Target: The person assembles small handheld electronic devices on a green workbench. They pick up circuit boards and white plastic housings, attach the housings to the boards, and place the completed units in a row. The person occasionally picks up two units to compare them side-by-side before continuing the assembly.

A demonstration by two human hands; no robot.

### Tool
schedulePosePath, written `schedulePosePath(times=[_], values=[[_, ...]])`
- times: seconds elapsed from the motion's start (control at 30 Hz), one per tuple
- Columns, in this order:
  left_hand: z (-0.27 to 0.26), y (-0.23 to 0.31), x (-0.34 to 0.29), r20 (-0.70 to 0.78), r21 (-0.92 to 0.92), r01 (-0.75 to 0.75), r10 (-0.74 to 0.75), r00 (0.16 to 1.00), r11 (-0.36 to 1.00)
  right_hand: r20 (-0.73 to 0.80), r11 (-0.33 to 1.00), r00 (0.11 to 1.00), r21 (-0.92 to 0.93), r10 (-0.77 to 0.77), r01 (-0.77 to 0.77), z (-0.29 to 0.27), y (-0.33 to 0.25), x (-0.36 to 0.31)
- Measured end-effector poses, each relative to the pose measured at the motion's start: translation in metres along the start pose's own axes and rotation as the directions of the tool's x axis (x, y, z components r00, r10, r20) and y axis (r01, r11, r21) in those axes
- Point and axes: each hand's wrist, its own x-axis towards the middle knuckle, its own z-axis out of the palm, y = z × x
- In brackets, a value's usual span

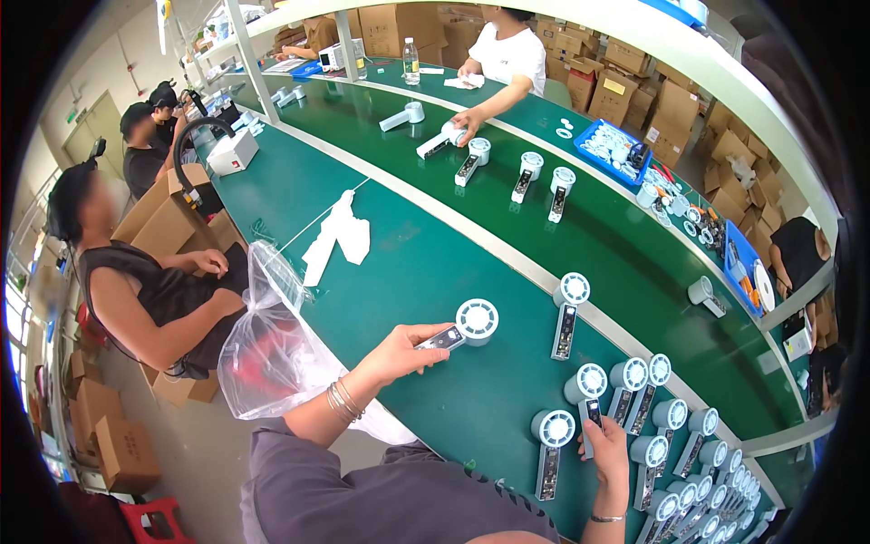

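My left hand [401, 352] is closed round the handle of a small handheld fan [477, 322], whose light-blue round slotted head points away to the right. Dark circuitry shows in its open handle. At the lower right, my right hand [605, 451] grips the handle of a second handheld fan [587, 383] of the same make-up. Just left of that hand, another fan [548, 453] lies on the green bench, touched by neither hand. A single fan [565, 317] lies farther off, by the pale rail. Several more fans [684, 453] crowd the bench right of my right hand.
Beyond the pale rail [489, 245] runs a dark-green belt with several fans; a co-worker's hand [468, 124] touches one. White cloth [340, 236] lies on the bench. A clear plastic bag [272, 354] hangs at its left edge, beside a seated person [154, 299]. Blue trays [613, 152] of parts stand across.
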Motion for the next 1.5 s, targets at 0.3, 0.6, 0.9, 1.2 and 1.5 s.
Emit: schedulePosePath(times=[0.3, 0.6, 0.9, 1.2, 1.5], values=[[0.020, 0.019, -0.030, -0.279, -0.246, -0.340, 0.269, 0.922, 0.908, -0.393, 0.827, 0.804, 0.163, -0.446, 0.538, 0.031, -0.062, -0.047], [0.016, 0.074, -0.068, -0.003, 0.834, -0.517, 0.938, 0.348, 0.194, -0.644, 0.242, 0.118, -0.107, -0.756, 0.964, 0.030, -0.075, -0.086], [0.004, 0.015, -0.034, -0.086, 0.430, -0.255, 0.320, 0.943, 0.866, -0.128, 0.999, 0.991, 0.015, -0.032, 0.034, -0.003, -0.029, -0.055], [-0.001, -0.014, -0.028, -0.114, 0.573, -0.067, 0.160, 0.980, 0.817, -0.151, 1.000, 0.988, 0.021, 0.022, -0.019, 0.012, 0.005, -0.036], [0.046, 0.074, -0.043, -0.739, 0.093, -0.877, 0.622, 0.256, 0.472, -0.627, 0.474, 0.274, -0.174, -0.729, 0.863, -0.006, -0.048, -0.073]])
